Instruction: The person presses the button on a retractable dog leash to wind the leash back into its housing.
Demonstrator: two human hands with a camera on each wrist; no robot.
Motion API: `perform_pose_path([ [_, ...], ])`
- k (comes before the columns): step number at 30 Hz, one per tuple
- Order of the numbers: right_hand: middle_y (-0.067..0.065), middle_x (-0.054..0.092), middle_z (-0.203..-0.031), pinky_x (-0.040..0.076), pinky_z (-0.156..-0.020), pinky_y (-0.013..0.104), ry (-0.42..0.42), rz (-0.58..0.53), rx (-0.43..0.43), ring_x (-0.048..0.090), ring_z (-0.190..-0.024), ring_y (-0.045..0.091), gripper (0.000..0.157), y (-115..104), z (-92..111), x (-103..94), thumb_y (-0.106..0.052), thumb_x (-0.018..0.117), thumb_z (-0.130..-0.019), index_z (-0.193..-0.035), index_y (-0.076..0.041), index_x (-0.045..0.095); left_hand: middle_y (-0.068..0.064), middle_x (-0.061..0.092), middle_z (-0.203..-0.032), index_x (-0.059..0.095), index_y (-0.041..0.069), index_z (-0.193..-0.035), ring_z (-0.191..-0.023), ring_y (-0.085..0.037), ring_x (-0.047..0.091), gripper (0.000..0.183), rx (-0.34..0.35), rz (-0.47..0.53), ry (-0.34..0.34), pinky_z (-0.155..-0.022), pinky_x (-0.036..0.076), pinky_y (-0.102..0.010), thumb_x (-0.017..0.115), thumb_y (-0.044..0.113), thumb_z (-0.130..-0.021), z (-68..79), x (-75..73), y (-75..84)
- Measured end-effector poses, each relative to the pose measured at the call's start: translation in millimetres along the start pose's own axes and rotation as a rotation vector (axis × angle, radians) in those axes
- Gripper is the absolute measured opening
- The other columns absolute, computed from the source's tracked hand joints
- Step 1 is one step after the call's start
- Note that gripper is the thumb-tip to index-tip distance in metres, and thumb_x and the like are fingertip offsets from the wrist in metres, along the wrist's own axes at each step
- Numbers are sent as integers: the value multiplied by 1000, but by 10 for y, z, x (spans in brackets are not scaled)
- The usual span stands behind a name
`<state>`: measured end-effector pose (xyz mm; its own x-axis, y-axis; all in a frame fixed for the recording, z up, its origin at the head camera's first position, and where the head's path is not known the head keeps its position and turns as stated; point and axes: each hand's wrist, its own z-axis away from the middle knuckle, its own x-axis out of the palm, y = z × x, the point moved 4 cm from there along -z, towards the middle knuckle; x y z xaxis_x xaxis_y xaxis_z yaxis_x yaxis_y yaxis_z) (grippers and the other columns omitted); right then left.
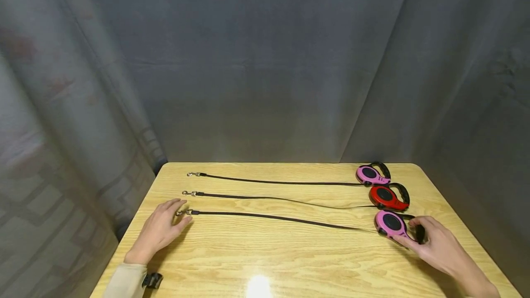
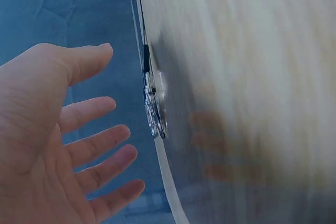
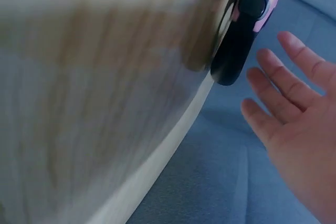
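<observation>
Three retractable dog leashes lie side by side, cords pulled out to the left. At the near pink leash (image 1: 391, 222), my right hand (image 1: 436, 244) hovers by the black handle (image 3: 233, 53), fingers spread and apart from it in the right wrist view. My left hand (image 1: 157, 231) is at that leash's metal snap hook (image 2: 152, 106), thumb and fingers extended around it without gripping. The black cord (image 1: 269, 217) runs between the two hands. Beyond it are the red leash (image 1: 384, 196) and its hook (image 1: 189, 193), then the far pink leash (image 1: 368, 174) and its hook (image 1: 193, 174).
The leashes rest on a light wooden table (image 1: 265, 247) with rounded far corners. Grey curtains (image 1: 256, 68) hang behind it and along both sides. A black band (image 1: 153, 280) shows at the left wrist, beside a beige sleeve (image 1: 126, 279).
</observation>
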<state>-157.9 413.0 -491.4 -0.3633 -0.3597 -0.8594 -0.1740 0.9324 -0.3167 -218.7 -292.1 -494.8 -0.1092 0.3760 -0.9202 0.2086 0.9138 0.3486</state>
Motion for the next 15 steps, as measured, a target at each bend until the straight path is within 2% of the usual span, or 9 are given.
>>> perform_pose_path([
  [3,3,66,-92,36,-63,21,-10,-28,-3,46,-73,0,56,20,19,-9,-45,101,-66,-98,-9,72,-29,60,-148,64,3,-145,-132,-55,58,58,17,-1,-8,-103,48,-71,73,40,-102,-17,16,22],
  [8,0,67,-90,34,-62,19,-42,-50,-20,45,-73,-2,59,35,31,-17,-42,103,-61,-99,-10,73,-29,60,-147,66,4,-143,-130,-54,60,54,19,2,-53,-99,51,-70,74,38,-101,-19,43,70],
  [12,5,74,-97,42,-65,25,-119,-36,2,53,-77,3,67,58,30,-12,-47,103,-59,-105,-8,74,-29,60,-147,66,5,-143,-130,-54,60,54,17,10,-73,-100,50,-70,74,38,-101,-6,76,106],
  [15,13,78,-106,49,-69,29,-154,-19,6,65,-86,16,73,81,34,-10,-50,104,-57,-108,-7,76,-28,61,-147,66,5,-143,-130,-53,60,53,19,15,-72,-100,50,-70,74,38,-101,-3,96,121],
])
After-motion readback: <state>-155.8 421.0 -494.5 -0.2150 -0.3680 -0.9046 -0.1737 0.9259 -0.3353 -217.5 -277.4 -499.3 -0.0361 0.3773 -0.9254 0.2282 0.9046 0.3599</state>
